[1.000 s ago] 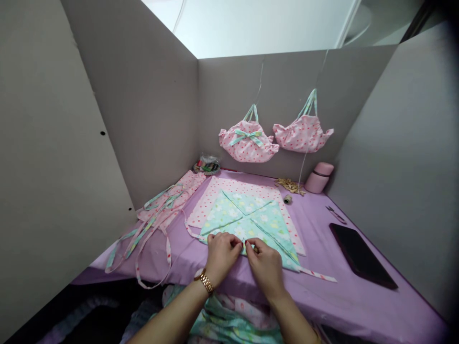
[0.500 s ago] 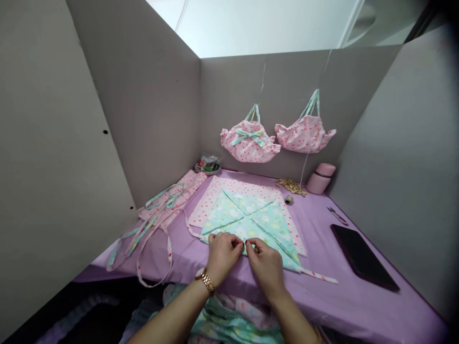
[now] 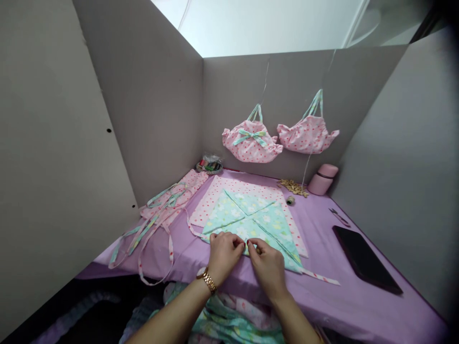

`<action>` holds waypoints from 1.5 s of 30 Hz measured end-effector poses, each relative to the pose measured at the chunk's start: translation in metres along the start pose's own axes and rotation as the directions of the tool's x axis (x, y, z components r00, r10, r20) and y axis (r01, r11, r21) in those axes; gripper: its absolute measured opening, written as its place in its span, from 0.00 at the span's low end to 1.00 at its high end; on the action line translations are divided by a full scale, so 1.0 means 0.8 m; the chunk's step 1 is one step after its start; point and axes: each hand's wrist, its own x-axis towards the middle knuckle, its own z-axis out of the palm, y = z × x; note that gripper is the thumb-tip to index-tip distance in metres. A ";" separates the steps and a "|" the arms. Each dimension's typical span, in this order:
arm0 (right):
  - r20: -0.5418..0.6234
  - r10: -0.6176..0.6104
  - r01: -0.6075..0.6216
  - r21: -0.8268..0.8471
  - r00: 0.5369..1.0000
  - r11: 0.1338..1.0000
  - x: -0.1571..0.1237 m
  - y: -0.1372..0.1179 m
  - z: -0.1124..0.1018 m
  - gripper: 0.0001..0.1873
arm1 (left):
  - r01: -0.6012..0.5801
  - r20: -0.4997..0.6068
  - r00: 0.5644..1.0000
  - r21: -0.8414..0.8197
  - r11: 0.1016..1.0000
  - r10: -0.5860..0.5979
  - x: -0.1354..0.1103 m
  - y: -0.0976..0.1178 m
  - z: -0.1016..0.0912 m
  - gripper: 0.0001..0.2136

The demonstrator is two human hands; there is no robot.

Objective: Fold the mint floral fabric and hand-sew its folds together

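The bench [image 3: 319, 248], draped in purple, carries a pink dotted cloth [image 3: 244, 185], and on top of that lies the mint floral cloth [image 3: 265, 217], flat and roughly square. Taken from the point where the fingertips nearly meet, the mint floral cloth spreads away towards twelve o'clock — its crossing seams straight ahead, its far corners near eleven and half past one. No long axis stands out; the near edge slants from just past nine to nearly four o'clock, and both hands sit on it, neither clearly nearer.

The left forearm comes in from seven o'clock, a gold watch [image 3: 208, 280] at the wrist; the right comes in from five. The left hand [image 3: 225, 253] and right hand [image 3: 268, 267] are back-up, fingers curled, tips turned inward and just apart. Each grip is a thumb-and-finger pinch, apparently grasping that near edge — anything finer between them is too small to tell. A dotted tie [image 3: 321, 276] runs off the right corner, between three and four o'clock.
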 end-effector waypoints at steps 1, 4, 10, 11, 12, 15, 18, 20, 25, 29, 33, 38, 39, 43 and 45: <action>0.000 0.003 -0.003 0.000 1.000 1.000 0.000 0.000 0.000 0.16 | 0.000 -0.002 1.000 -0.001 1.000 0.000 0.000 0.000 0.001 0.08; -0.001 0.011 -0.011 -0.003 1.000 1.000 0.001 -0.001 0.000 0.16 | 0.002 -0.004 1.000 -0.004 1.000 -0.002 0.001 -0.002 0.002 0.08; 0.001 0.020 -0.020 -0.008 1.000 1.000 0.002 0.000 0.001 0.16 | 0.000 -0.005 1.000 -0.012 1.000 0.000 0.000 -0.003 0.003 0.08; 0.001 0.022 -0.022 -0.010 1.000 1.000 0.002 0.001 0.001 0.16 | -0.001 -0.006 1.000 -0.013 1.000 0.001 0.000 -0.003 0.004 0.08; 0.000 0.024 -0.024 -0.012 1.000 1.000 0.002 0.001 0.001 0.16 | -0.002 -0.008 1.000 -0.014 1.000 0.002 0.000 -0.003 0.004 0.08; 0.000 0.029 -0.029 -0.016 1.000 0.999 0.002 0.001 0.002 0.15 | -0.007 -0.014 1.000 -0.017 1.000 0.007 0.000 -0.005 0.005 0.07; 0.000 0.031 -0.031 -0.015 1.000 0.999 0.002 0.001 0.002 0.15 | -0.010 -0.020 1.000 -0.021 1.000 0.010 0.000 -0.006 0.006 0.07; 0.000 0.032 -0.032 -0.015 0.999 0.999 0.002 0.001 0.002 0.15 | -0.012 -0.022 1.000 -0.022 1.000 0.012 0.001 -0.006 0.006 0.07; 0.002 0.037 -0.037 -0.014 0.999 0.999 0.002 0.001 0.003 0.15 | -0.019 -0.025 1.000 -0.023 1.000 0.018 0.000 -0.006 0.006 0.07; 0.001 0.042 -0.041 -0.018 0.999 0.999 0.002 0.002 0.003 0.15 | -0.019 -0.027 0.999 -0.022 1.000 0.018 0.000 -0.006 0.006 0.07; 0.004 0.042 -0.042 -0.017 0.999 0.999 0.002 0.002 0.003 0.15 | -0.019 -0.027 0.999 -0.022 1.000 0.019 0.001 -0.006 0.007 0.07; -0.001 0.040 -0.040 -0.016 0.999 0.999 0.002 0.001 0.003 0.15 | -0.020 -0.031 0.999 -0.022 1.000 0.019 0.000 -0.007 0.007 0.07; -0.005 0.042 -0.042 -0.018 0.999 0.999 0.001 0.001 0.003 0.15 | -0.020 -0.031 0.999 -0.023 1.000 0.020 -0.001 -0.007 0.007 0.07; -0.014 0.048 -0.048 -0.025 0.999 0.999 0.001 0.001 0.002 0.15 | -0.020 -0.026 0.999 -0.027 0.999 0.019 -0.001 -0.006 0.006 0.07; -0.011 0.048 -0.048 -0.024 0.999 0.999 0.001 0.001 0.002 0.15 | -0.018 -0.026 1.000 -0.027 0.999 0.017 -0.001 -0.006 0.006 0.07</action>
